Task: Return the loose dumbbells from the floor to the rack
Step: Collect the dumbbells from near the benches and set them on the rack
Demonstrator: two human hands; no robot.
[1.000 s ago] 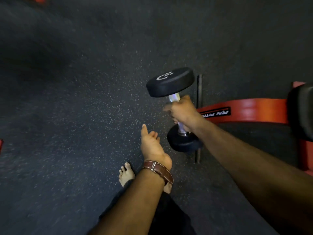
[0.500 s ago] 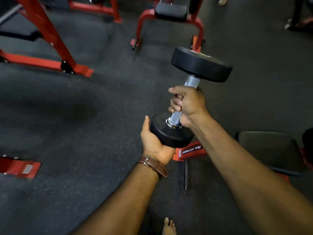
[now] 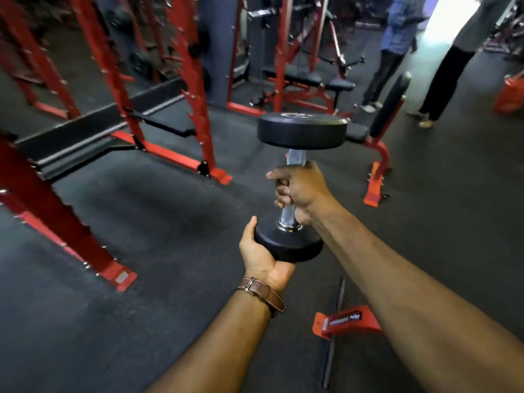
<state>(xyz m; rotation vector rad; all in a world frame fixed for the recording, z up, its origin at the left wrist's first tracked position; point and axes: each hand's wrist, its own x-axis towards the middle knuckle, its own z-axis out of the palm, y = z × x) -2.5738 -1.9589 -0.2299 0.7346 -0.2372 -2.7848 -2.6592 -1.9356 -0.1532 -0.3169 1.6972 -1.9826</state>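
Dumbbell [image 3: 295,188] stands upright in midair at centre frame, the right hand [image 3: 300,191] wrapped round its knurled handle, the left hand [image 3: 261,253] cupping the lower head at 7 o'clock. Keep it vertical and supported underneath while walking; no dumbbell rack shows yet.

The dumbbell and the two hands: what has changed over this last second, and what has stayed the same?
The left hand, free a second ago, came up under the dumbbell and now cups its lower head. The dumbbell rose from near the floor to stand upright, carried in front of the body. The view lifted from the floor to the red racks. The right hand still grips the handle.
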